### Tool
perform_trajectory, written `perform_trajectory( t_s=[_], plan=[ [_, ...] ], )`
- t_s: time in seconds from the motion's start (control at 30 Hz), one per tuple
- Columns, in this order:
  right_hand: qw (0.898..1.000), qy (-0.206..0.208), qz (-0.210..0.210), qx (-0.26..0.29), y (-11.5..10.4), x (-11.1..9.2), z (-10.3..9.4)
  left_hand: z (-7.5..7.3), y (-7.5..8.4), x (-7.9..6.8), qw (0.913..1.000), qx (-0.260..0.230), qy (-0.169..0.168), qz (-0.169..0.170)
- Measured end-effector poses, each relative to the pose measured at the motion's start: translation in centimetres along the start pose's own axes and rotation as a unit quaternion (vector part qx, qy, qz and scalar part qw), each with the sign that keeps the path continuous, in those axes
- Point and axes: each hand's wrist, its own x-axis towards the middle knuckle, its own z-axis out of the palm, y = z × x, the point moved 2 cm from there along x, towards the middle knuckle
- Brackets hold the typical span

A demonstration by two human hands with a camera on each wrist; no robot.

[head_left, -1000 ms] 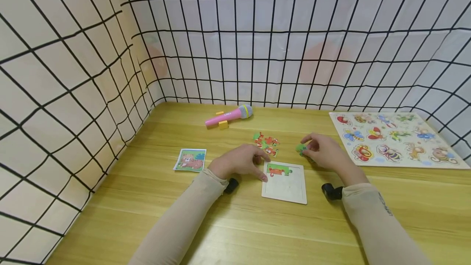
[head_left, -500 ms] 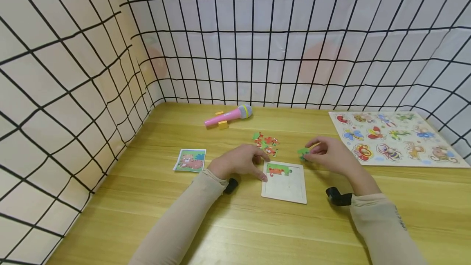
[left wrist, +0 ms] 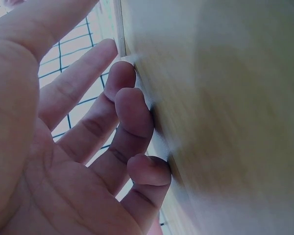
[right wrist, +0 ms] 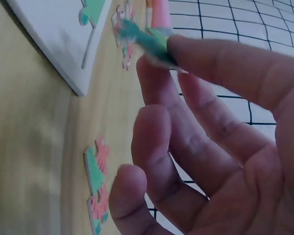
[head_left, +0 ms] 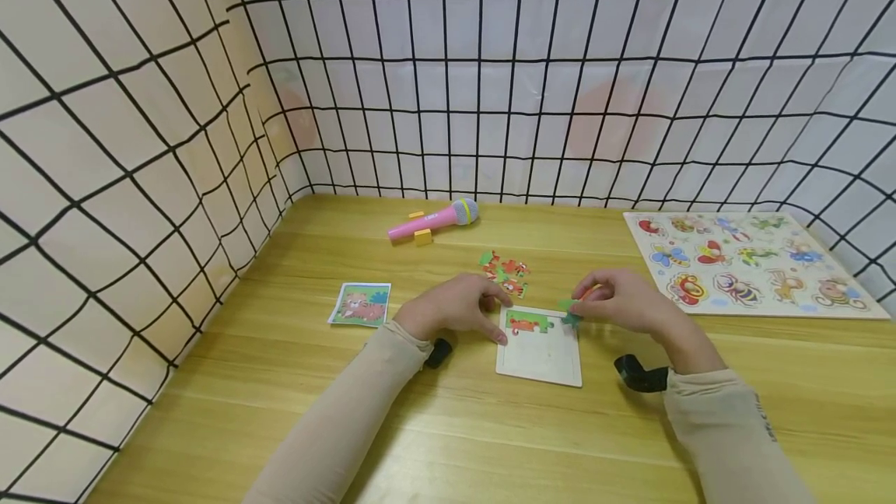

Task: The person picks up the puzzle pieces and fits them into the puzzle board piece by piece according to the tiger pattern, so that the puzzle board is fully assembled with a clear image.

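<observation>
My right hand [head_left: 619, 300] pinches a green jigsaw piece [head_left: 568, 313] between thumb and fingers, over the upper right corner of a pale square puzzle board [head_left: 535, 362]. In the right wrist view the piece [right wrist: 148, 43] appears tilted and blurred at the fingertips. Several joined green and orange pieces [head_left: 526, 323] lie in the board's upper left. My left hand [head_left: 455, 306] is at the board's left side, thumb on the edge and index finger at the upper left corner. Its other fingers [left wrist: 133, 112] bend loosely near the tabletop, holding nothing.
Loose jigsaw pieces [head_left: 505, 274] lie behind the board; others [right wrist: 94, 169] rest on the table beside my right hand. A picture card [head_left: 360, 305] lies left, a pink toy microphone [head_left: 437, 220] farther back. An insect puzzle board [head_left: 756, 263] lies right, before the black grid wall [head_left: 518, 84].
My right hand picked the green piece up off the table, drew slightly right, then brought it left to the board's upper right corner. My left hand stayed in place.
</observation>
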Motion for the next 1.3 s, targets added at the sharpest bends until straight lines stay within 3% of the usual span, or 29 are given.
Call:
perform_trajectory(
  t_s=[0.17,0.57,0.83,1.3],
  plan=[
    [0.999,-0.035,-0.003,0.005,0.1,0.1,0.7,0.1,-0.1,0.1,1.0000,0.001,-0.001,0.003],
    [0.998,-0.049,0.027,0.024,0.5,0.5,1.4,0.0,-0.1,0.1,1.0000,0.006,-0.001,0.000],
    [0.999,-0.025,0.028,-0.030,0.9,0.8,2.2,0.0,0.0,0.1,1.0000,0.005,-0.002,0.001],
    [0.998,-0.027,0.018,-0.045,0.9,1.0,2.5,0.0,0.0,0.1,0.9999,0.010,-0.003,0.002]
  ],
)
